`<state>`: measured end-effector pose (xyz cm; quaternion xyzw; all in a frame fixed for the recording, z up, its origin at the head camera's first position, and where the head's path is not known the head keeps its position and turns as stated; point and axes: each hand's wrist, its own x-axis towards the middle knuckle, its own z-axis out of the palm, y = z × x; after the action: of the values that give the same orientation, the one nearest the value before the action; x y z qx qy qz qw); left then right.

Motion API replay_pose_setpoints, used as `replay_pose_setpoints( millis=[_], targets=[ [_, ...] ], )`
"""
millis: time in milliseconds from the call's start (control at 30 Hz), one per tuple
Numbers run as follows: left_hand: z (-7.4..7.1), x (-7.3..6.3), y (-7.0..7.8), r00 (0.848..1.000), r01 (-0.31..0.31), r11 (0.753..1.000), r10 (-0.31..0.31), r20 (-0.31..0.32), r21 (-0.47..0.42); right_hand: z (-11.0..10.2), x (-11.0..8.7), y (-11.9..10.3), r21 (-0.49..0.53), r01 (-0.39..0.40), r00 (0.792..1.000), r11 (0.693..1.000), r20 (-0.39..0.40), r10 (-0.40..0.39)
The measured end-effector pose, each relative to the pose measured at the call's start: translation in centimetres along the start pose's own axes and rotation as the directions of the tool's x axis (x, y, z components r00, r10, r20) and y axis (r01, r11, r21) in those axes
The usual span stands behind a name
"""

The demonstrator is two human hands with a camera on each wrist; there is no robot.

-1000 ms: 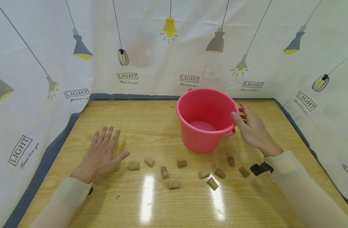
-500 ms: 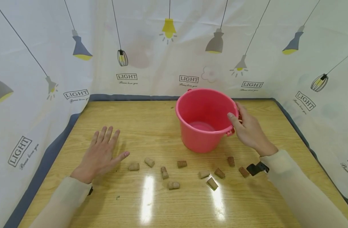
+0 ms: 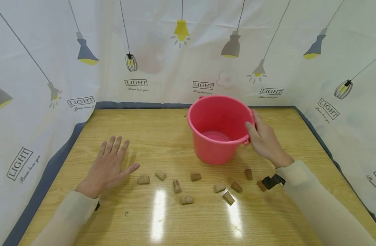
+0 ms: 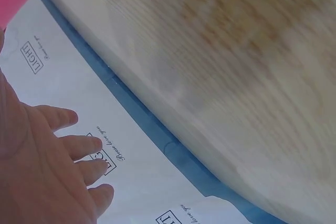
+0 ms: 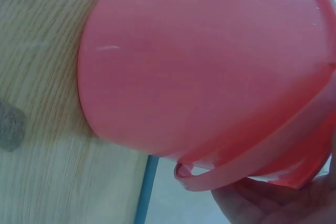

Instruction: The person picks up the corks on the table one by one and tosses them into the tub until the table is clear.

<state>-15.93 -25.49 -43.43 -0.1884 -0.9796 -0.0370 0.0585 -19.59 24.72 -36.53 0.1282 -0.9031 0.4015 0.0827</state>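
A pink plastic bucket [image 3: 211, 150] stands on the wooden table, its open top tipped toward the head camera's view and its inside bare. My right hand [image 3: 265, 140] grips its right rim, with the thumb over the edge and the fingers behind the outer wall, partly hidden. In the right wrist view the bucket's handle [image 5: 278, 148] hangs down along its side near the fingers. My left hand [image 3: 109, 167] is spread palm down at the table's left side, fingers straight, holding nothing. Several corks [image 3: 176, 186] lie scattered between the hands, in front of the bucket.
A light curtain [image 3: 163, 68] printed with lamps surrounds the table [image 3: 138, 126] at the back and sides, with a dark blue border along the edge. Dark straps sit at both wrists, and the right one [image 3: 272, 181] overlaps a brown cork [image 3: 262, 185] in the head view.
My right hand has moved left and closed from a loose touch to a grip on the bucket's rim. The bucket has shifted very slightly left. My left hand stays still.
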Motion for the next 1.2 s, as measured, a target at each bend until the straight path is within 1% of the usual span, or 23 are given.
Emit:
replay_pose_setpoints(
  millis=[367,700,933,1100,1200],
  targets=[
    [-0.1,0.0,0.2,1.0,-0.001,1.0,0.001,0.001,0.011,0.6,0.6,-0.4,0.002,-0.024,0.999,1.0,0.029,0.024],
    [0.0,0.2,0.2,1.0,-0.005,1.0,0.005,0.006,0.006,1.1,1.0,-0.8,0.015,-0.011,0.998,1.0,0.057,0.011],
    [0.2,0.3,0.4,1.0,-0.009,1.0,0.009,0.012,-0.006,1.4,1.4,-1.2,-0.01,-0.034,0.996,0.999,0.077,0.034],
    [0.1,0.4,0.7,1.0,-0.023,0.999,0.023,0.006,-0.026,1.7,1.6,-1.6,-0.004,-0.043,0.995,0.999,0.09,0.043],
    [0.0,0.3,0.8,1.0,-0.023,0.999,0.023,0.015,-0.044,2.0,1.7,-1.8,0.005,-0.047,0.995,0.999,0.093,0.046]
  ],
)
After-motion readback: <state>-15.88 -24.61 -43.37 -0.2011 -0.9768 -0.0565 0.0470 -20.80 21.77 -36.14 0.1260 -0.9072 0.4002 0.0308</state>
